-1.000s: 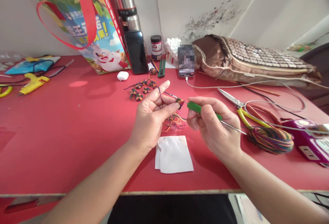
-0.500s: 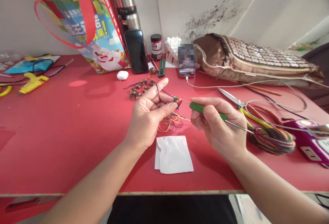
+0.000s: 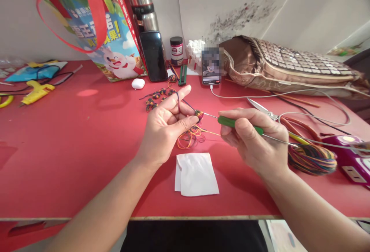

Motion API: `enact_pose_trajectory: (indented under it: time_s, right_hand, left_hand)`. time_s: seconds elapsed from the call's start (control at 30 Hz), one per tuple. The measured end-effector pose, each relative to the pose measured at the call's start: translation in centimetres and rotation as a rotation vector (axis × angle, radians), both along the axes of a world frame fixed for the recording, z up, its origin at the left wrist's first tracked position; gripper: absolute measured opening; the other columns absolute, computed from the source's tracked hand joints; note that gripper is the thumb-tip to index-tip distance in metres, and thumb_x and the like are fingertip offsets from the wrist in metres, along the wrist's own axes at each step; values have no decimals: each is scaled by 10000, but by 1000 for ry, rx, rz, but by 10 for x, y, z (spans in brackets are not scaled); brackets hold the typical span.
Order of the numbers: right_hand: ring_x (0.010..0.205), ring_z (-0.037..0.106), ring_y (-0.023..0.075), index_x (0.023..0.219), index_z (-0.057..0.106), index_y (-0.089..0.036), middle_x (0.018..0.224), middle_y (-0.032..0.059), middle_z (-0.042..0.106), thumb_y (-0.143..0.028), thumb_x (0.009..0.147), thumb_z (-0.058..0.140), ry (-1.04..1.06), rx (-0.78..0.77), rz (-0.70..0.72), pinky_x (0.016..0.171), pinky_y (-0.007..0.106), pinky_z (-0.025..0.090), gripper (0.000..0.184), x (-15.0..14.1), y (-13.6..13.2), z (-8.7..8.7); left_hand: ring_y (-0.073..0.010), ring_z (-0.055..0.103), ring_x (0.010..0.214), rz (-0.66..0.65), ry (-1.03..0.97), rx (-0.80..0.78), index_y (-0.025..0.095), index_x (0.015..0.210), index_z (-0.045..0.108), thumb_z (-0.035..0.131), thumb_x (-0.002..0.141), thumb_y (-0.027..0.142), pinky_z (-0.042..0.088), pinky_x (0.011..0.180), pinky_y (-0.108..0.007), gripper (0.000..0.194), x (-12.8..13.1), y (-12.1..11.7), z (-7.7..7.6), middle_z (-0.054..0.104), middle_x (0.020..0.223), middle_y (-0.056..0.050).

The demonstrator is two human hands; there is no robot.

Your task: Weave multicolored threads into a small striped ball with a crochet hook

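Note:
Between the thumb and fingers of my left hand (image 3: 164, 128) is a small multicoloured crochet piece (image 3: 199, 115). Dark yarn runs over the raised index finger of that hand. My right hand (image 3: 257, 140) is closed around the green handle of a crochet hook (image 3: 228, 121); its thin metal tip reaches the crochet piece, though the exact contact is too small to make out. Loose orange and dark yarn strands (image 3: 189, 138) lie below the left fingers. Several small knotted yarn pieces (image 3: 157, 95) rest on the table behind that hand, partly hidden by it.
A folded white tissue (image 3: 198, 175) lies in front of the hands. At the right are scissors (image 3: 261, 107), a yarn ball (image 3: 313, 159) and a purple power socket (image 3: 351, 159). Behind stand a black phone (image 3: 154, 57), a smaller lit phone (image 3: 211, 68) and a brown bag (image 3: 289, 65). A yellow glue gun (image 3: 37, 92) lies left.
My right hand has moved slightly to the right with the crochet hook, drawing the handle a little away from the crochet piece. My left hand keeps nearly the same place.

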State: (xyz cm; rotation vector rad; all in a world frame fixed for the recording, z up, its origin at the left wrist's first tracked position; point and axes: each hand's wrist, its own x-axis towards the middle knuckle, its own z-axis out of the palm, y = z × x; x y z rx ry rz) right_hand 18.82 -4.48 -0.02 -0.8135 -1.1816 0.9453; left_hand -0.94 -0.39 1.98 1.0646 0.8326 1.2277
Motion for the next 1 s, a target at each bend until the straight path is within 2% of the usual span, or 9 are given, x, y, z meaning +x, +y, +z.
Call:
enact_pose_trajectory:
  time_s: [0.33, 0.53, 0.77, 1.0]
  right_hand:
    - [537, 544, 98, 1042, 930, -286, 686, 6, 695, -448, 969, 888, 16, -34, 67, 472, 258, 424, 183, 9, 0, 4]
    - [543, 528, 108, 990, 933, -298, 660, 13, 691, -465, 914, 935, 52, -72, 109, 443, 240, 392, 183, 11, 1, 8]
    - [529, 513, 105, 957, 932, -269, 649, 19, 664, -452, 907, 941, 85, -104, 168, 427, 233, 317, 190, 16, 4, 12]
    - [432, 385, 70, 888, 907, -253, 584, -6, 655, -509, 889, 944, 167, -188, 221, 417, 236, 269, 259, 13, 5, 15]
  left_hand:
    - [-99, 597, 749, -45, -5, 33, 322, 1272, 873, 996, 721, 137, 542, 690, -203, 594, -3, -1, 0, 716, 841, 21]
    - [-99, 605, 773, -95, -56, -18, 307, 1239, 883, 985, 764, 214, 557, 725, -205, 495, -3, -2, 0, 700, 862, 6]
    - [-102, 604, 753, -158, -138, -75, 264, 1174, 898, 991, 738, 186, 564, 710, -208, 452, 0, -2, 2, 710, 834, -1]
    - [-114, 637, 736, -203, -167, -101, 249, 1162, 886, 991, 746, 173, 588, 737, -244, 436, 2, -2, 2, 726, 799, 8]
